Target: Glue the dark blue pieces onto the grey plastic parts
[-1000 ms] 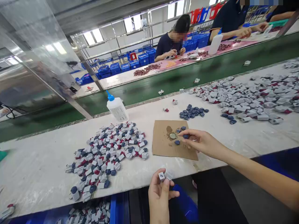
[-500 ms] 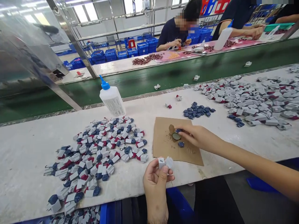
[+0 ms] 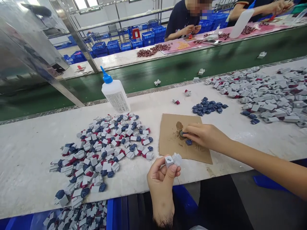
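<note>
My left hand [image 3: 161, 180] is closed around a small light-grey plastic block [image 3: 169, 161] with a slot in its end, above the table's front edge. A second pale piece [image 3: 177, 158] shows beside it at the fingertips. Over the brown cardboard [image 3: 168, 131], my right hand [image 3: 205, 135] pinches a small dark blue plastic piece [image 3: 184, 133], mostly covered by the fingers. It is at a small round bottle cap [image 3: 181, 134]; whether they touch I cannot tell. Just below those fingers another blue piece [image 3: 189, 142] lies on the cardboard, near wet brown stains.
Left lies a pile of grey blocks with blue and red parts [image 3: 103, 150]. Behind it stands a white bottle with a blue nozzle [image 3: 116, 95]. Loose blue pieces [image 3: 208, 107] and a grey heap [image 3: 271, 95] lie right. Past the green belt [image 3: 134, 80], people work.
My right fingers have come down closer to the cap with the blue piece, covering more of both. My left hand keeps its hold on the grey block. The camera view has shifted slightly.
</note>
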Demonstrator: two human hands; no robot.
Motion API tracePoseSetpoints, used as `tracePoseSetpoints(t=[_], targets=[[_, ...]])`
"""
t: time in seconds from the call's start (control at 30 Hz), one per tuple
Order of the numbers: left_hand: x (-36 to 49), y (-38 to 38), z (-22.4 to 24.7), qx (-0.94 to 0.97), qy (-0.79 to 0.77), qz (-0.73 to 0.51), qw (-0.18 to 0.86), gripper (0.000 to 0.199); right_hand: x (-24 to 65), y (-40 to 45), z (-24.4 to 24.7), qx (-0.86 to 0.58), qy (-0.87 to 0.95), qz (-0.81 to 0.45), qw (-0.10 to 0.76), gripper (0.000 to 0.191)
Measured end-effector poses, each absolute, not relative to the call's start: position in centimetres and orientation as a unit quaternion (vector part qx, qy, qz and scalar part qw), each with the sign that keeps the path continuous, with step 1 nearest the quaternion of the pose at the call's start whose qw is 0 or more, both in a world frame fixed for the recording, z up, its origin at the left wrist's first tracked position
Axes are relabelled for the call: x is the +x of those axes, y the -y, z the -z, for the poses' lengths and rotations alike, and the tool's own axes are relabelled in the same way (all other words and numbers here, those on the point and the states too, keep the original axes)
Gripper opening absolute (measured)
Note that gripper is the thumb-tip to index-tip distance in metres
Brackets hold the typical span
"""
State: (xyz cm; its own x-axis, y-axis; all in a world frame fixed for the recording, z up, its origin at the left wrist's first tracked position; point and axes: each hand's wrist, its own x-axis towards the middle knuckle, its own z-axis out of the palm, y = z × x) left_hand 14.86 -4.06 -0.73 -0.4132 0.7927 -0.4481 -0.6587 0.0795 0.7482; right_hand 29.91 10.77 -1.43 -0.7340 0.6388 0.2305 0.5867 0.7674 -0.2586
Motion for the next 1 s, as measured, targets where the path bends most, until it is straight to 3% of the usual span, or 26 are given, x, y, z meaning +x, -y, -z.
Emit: tracePoseSetpoints(t=[0.23, 0.43, 0.7, 0.87, 1.0], targets=[[14.9, 4.6, 1.1, 0.181, -0.502, -0.672, 0.513, 0.023, 28.8, -7.3, -2.8, -0.443, 0.76, -0.349, 0.323, 0.022], [15.3, 4.9, -0.4, 0.055, -0.401, -0.652, 0.642, 0.021, 27.4, -3.6, -5.2, -0.412, 0.695, -0.441, 0.392, 0.014], [16.2, 3.9, -0.5, -0.058, -0.334, -0.659, 0.672, 0.011, 25.8, -1.4, -3.2, -0.43, 0.621, -0.448, 0.478, 0.01], [16.2, 3.4, -0.9, -0.027, -0.369, -0.675, 0.638, 0.03, 25.6, -1.3, -3.0, -0.446, 0.611, -0.42, 0.502, 0.008], [16.0, 3.4, -1.1, -0.013, -0.375, -0.694, 0.614, 0.034, 26.2, -1.7, -3.3, -0.446, 0.675, -0.351, 0.473, 0.011]])
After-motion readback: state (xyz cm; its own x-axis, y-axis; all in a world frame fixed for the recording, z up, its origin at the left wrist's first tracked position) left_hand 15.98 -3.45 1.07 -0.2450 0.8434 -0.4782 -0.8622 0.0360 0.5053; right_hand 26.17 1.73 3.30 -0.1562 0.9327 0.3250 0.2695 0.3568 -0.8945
